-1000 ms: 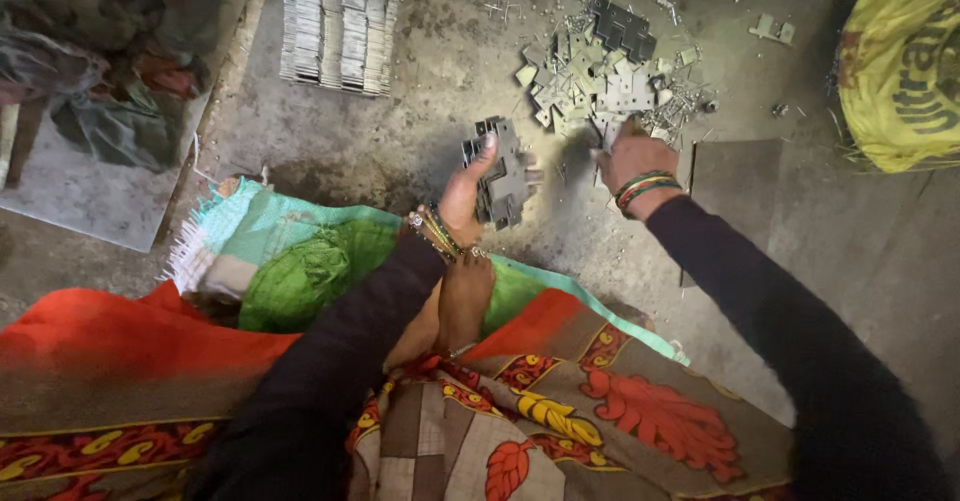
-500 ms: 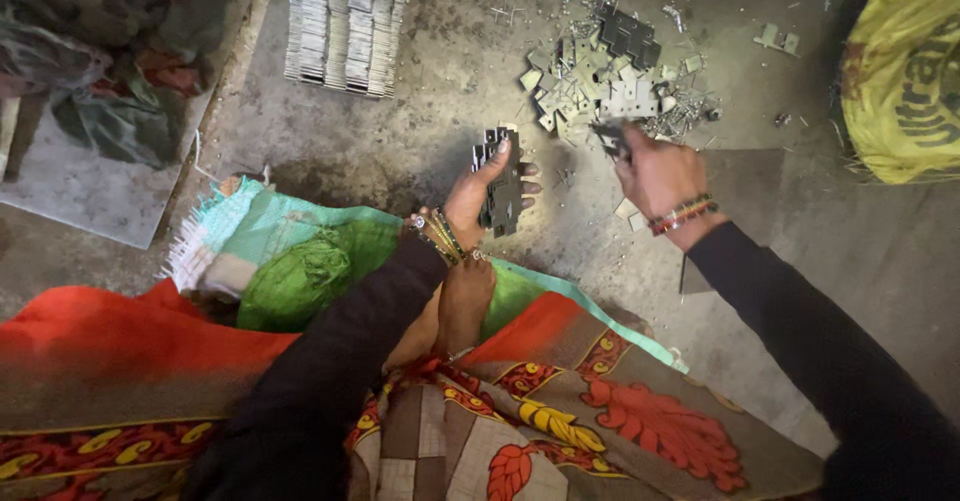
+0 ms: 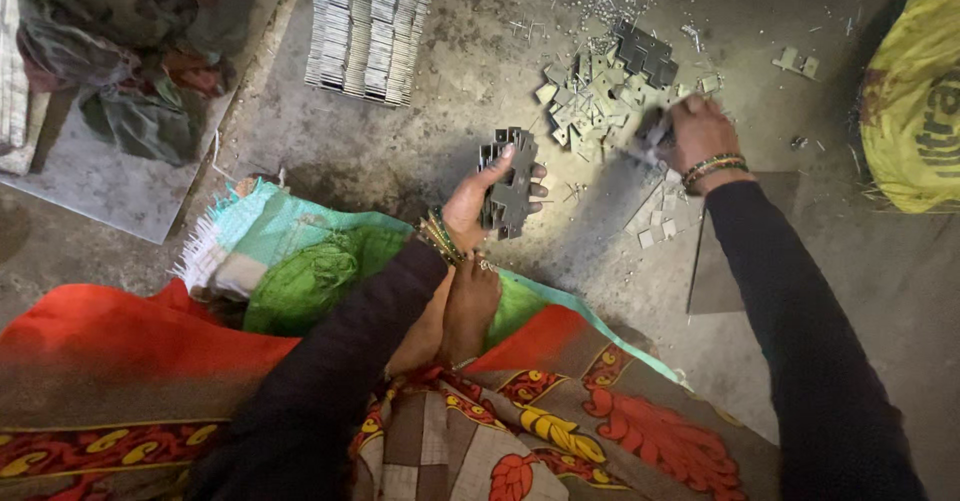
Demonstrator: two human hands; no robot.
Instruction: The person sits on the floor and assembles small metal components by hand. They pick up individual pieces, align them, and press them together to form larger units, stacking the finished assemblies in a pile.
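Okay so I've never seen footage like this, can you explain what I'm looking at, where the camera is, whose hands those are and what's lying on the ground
There is no machine here. The picture comes from a camera worn on a person's head, looking down, so both hands belong to the wearer, who sits on a rough concrete floor with a bright patterned cloth across the lap.

The left hand holds up a stack of flat grey metal plates with notched edges. The right hand reaches out to a loose pile of similar metal pieces and grips one or two at its edge; exactly what it pinches is too blurred to tell.

Farther off, at the top, lie neat rows of stacked plates. A yellow sack sits at the right, crumpled dark cloths lie on a slab at the left, and a green and white woven bag lies by the knee.
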